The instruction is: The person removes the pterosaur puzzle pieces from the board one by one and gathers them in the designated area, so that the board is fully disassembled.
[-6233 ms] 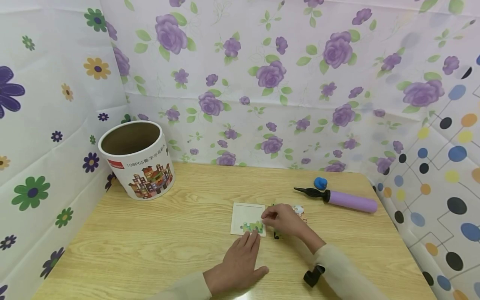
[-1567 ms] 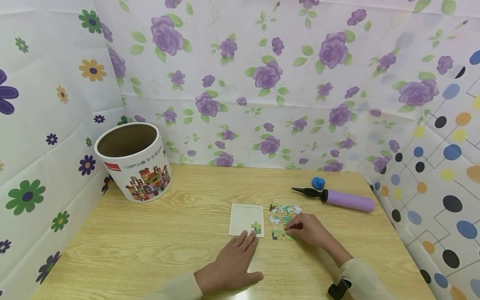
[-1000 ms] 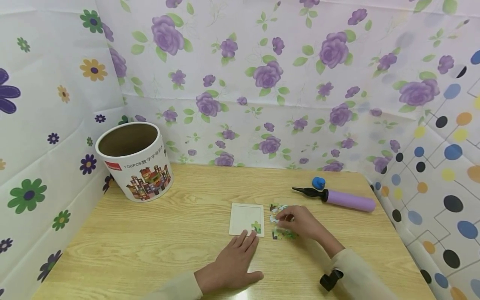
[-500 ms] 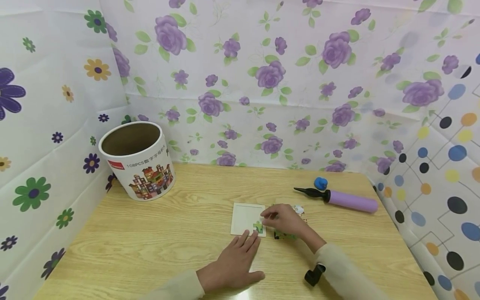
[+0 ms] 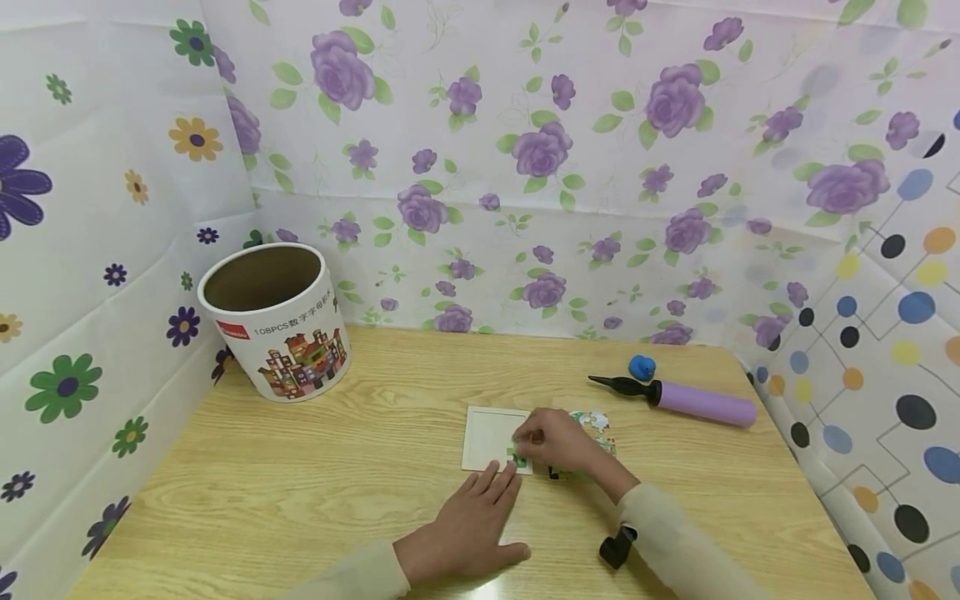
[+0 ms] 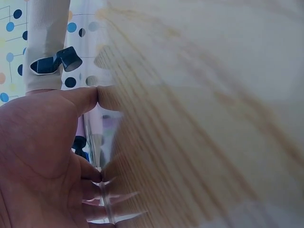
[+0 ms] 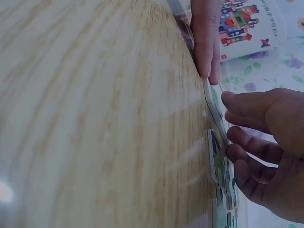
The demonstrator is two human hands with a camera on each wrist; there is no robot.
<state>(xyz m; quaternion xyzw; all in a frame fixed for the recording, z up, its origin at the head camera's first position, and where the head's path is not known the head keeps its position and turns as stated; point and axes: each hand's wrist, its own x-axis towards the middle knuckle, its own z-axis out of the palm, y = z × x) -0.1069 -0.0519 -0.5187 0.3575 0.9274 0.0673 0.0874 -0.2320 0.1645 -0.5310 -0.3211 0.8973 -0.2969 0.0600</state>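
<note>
A pale square puzzle tray [image 5: 483,433] lies on the table, with one green puzzle piece [image 5: 519,458] in its near right corner. My right hand [image 5: 562,440] reaches over the tray's right edge, thumb and fingertips loosely bent close above that piece. In the right wrist view the right hand [image 7: 270,147] shows no piece between its fingertips, and contact with the piece cannot be made out. My left hand [image 5: 468,525] lies flat, its fingertips at the tray's near edge. Loose puzzle pieces [image 5: 598,421] sit right of the tray, partly hidden by the right hand.
A large printed bucket [image 5: 273,325] stands at the back left. Toward the back right lie a purple hand pump [image 5: 705,404] with a black nozzle and a small blue toy [image 5: 642,367]. Patterned cloth [image 5: 487,167] surrounds the wooden table [image 5: 300,483].
Several seconds ago the tray held more green pieces along its near edge; now one shows. My right hand went from the loose pieces left to the tray. The left hand stayed nearly still.
</note>
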